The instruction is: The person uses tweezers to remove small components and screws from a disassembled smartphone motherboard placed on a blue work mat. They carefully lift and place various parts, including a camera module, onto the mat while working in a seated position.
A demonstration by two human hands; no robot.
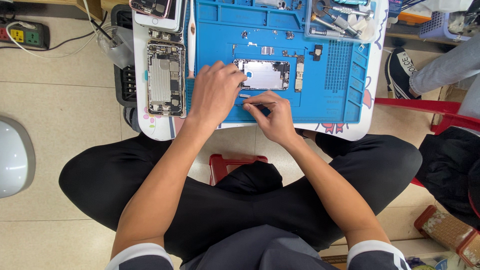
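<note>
A small white tabletop (pixel 350 131) with rounded corners is set directly in front of the seated person, low enough that both forearms reach it from above the crossed legs. Most of its surface is covered by a blue silicone work mat (pixel 330 107) with moulded compartments, so that loose parts are kept from rolling and can be sorted by recess. To the left of the mat, a second opened phone with exposed internal boards (pixel 166 79) is laid flat and parallel to the mat's edge, out of the working area yet within reach. At the mat's upper right corner, a clear tray of metal screwdriver handles and bits (pixel 336 21) is placed clear of the hands. In the central flat field of the mat, the silver rear phone housing, emptied and lying open side up (pixel 265 74), is positioned squarely before the person; it is steadied at its left end by the left hand (pixel 216 92), whose fingers are curled down together onto the housing's edge, apparently to stop it sliding. Just below the housing, the right hand (pixel 275 117) is rested on the mat with its fingers pinched together on a thin pair of metal tweezers (pixel 259 103), which is held nearly level, tips towards the left hand; whether anything is gripped at the tips cannot be told. Small detached components (pixel 316 52) are left on the mat above and to the right of the housing, apart from one another.
</note>
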